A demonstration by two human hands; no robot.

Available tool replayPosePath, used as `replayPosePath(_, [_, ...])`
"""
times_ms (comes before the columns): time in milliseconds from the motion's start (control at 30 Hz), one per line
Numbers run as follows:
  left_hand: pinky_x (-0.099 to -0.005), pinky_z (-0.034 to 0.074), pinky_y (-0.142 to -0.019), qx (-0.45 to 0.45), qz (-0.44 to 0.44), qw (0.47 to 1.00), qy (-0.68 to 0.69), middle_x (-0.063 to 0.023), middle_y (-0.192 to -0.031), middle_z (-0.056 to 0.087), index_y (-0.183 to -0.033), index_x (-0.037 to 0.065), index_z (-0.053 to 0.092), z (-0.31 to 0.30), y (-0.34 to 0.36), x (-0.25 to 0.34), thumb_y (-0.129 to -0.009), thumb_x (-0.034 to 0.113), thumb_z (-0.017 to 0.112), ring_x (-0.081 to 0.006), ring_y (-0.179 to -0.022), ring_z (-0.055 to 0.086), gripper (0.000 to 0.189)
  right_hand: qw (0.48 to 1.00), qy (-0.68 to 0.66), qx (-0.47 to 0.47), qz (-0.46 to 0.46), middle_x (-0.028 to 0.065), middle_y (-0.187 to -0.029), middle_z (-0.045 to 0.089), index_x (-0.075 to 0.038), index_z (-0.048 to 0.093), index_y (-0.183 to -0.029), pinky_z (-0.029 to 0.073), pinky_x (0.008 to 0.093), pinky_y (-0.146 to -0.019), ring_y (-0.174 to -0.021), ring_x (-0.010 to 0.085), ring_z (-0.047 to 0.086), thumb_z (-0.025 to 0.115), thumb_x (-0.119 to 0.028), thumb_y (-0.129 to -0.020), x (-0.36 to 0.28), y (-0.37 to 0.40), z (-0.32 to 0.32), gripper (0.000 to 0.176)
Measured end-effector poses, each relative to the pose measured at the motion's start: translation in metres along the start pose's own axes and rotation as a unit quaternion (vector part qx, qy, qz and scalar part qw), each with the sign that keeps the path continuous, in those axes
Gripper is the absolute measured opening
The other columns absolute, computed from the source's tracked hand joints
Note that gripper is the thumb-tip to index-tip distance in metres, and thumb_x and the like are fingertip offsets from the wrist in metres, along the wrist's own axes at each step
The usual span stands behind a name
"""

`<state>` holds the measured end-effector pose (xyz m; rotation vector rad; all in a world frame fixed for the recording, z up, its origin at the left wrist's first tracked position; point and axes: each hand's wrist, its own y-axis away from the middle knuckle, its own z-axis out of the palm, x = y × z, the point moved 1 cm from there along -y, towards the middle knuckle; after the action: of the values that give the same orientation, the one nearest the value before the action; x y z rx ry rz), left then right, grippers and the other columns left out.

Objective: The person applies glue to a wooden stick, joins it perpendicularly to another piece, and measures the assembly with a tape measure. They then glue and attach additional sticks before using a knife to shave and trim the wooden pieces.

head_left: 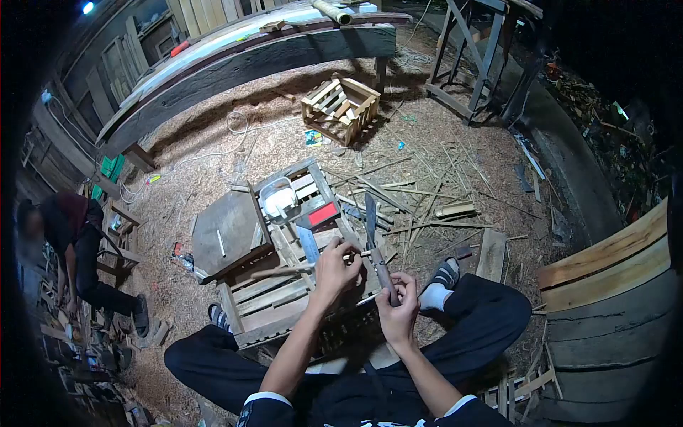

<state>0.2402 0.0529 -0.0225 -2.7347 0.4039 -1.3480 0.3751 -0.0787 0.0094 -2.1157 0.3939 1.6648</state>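
Observation:
My right hand (398, 306) is closed round the brown handle of a knife (372, 224), whose dark blade points up and away from me. Just left of it, my left hand (336, 269) pinches a thin light stick (361, 253) that reaches across to the knife near the base of its blade. Both hands are above a low slatted wooden crate (274, 295). On the crate lie a red and black block (321, 214), a blue flat piece (307, 245), a longer stick (281, 271) and a clear container with white contents (279, 198).
A wooden board (231, 233) lies at the crate's left. A slatted box (341, 110) stands near the long bench (270, 71). Bamboo strips (427, 203) litter the ground. A person (85, 256) bends down at far left; planks (605, 313) are at right.

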Motion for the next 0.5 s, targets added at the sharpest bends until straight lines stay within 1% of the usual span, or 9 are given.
replayPosePath(33, [-0.0464,0.056,-0.078,0.0,-0.001,1.0,0.0,-0.0172,-0.098,0.065,-0.098,0.005,0.076,0.001,0.0,-0.001,-0.084,0.021,0.073,-0.0387,-0.091,0.069,0.021,1.0,-0.008,0.003,-0.004,0.0074,-0.076,0.063,-0.002,0.056,-0.124,0.049,0.0334,-0.061,-0.067,0.0149,0.061,0.068,-0.008,-0.096,0.0,0.001,0.001,0.031])
replayPosePath(100, [-0.0476,0.056,-0.079,-0.003,-0.007,0.999,0.035,-0.0189,-0.098,0.064,-0.097,0.001,0.075,0.004,-0.002,-0.003,-0.084,0.017,0.073,-0.0396,-0.091,0.069,0.02,1.0,-0.019,0.002,-0.001,0.0069,-0.076,0.062,-0.001,0.056,-0.124,0.048,0.0326,-0.061,-0.066,0.0141,0.06,0.067,-0.007,-0.096,0.001,0.004,0.001,0.031])
replayPosePath(133, [-0.0476,0.056,-0.079,-0.004,-0.007,0.999,0.036,-0.0189,-0.098,0.064,-0.097,0.001,0.075,0.007,-0.003,-0.004,-0.084,0.017,0.073,-0.0396,-0.091,0.069,0.02,1.0,-0.03,0.001,0.001,0.0065,-0.076,0.061,-0.001,0.056,-0.125,0.048,0.0318,-0.061,-0.066,0.0133,0.059,0.066,-0.006,-0.096,0.001,0.005,0.001,0.032])
replayPosePath(200, [-0.0489,0.055,-0.08,0.007,0.023,0.998,0.058,-0.0211,-0.098,0.063,-0.095,-0.003,0.072,0.01,-0.006,-0.005,-0.085,0.014,0.073,-0.0415,-0.091,0.068,0.02,0.999,-0.027,-0.009,0.014,0.0055,-0.076,0.061,0.0,0.056,-0.126,0.047,0.0311,-0.061,-0.067,0.0121,0.058,0.065,-0.006,-0.096,-0.002,0.007,-0.002,0.032])
replayPosePath(300, [-0.0491,0.055,-0.08,0.005,0.05,0.998,0.041,-0.0222,-0.099,0.062,-0.095,-0.003,0.071,0.014,-0.01,-0.006,-0.086,0.015,0.073,-0.043,-0.091,0.067,0.02,0.999,-0.034,-0.015,0.03,0.0039,-0.078,0.06,0.001,0.055,-0.129,0.047,0.03,-0.062,-0.069,0.0102,0.057,0.064,-0.006,-0.097,-0.005,0.008,-0.002,0.034])
replayPosePath(367, [-0.0474,0.055,-0.08,-0.001,0.043,0.998,0.044,-0.0209,-0.097,0.062,-0.096,-0.002,0.072,0.016,-0.013,-0.008,-0.087,0.015,0.074,-0.0416,-0.091,0.067,0.019,0.998,-0.043,-0.013,0.032,0.0034,-0.079,0.059,0.001,0.055,-0.131,0.046,0.0296,-0.063,-0.07,0.0094,0.057,0.064,-0.007,-0.098,-0.007,0.008,0.0,0.036])
replayPosePath(433, [-0.0456,0.055,-0.079,-0.007,0.036,0.998,0.046,-0.0197,-0.095,0.063,-0.097,-0.001,0.073,0.015,-0.015,-0.009,-0.087,0.014,0.075,-0.0402,-0.091,0.068,0.018,0.998,-0.045,-0.011,0.035,0.0034,-0.081,0.064,0.0,0.058,-0.132,0.043,0.0263,-0.062,-0.07,0.0081,0.055,0.063,-0.007,-0.098,-0.008,0.007,0.001,0.035])
replayPosePath(500, [-0.0464,0.055,-0.079,-0.007,0.066,0.998,0.006,-0.0181,-0.098,0.063,-0.098,0.001,0.074,0.012,-0.013,-0.007,-0.087,0.014,0.075,-0.0407,-0.093,0.068,0.017,0.998,-0.042,-0.018,0.036,0.0046,-0.083,0.065,0.001,0.058,-0.132,0.044,0.0261,-0.063,-0.071,0.0081,0.056,0.063,-0.007,-0.099,-0.007,0.006,0.0,0.034])
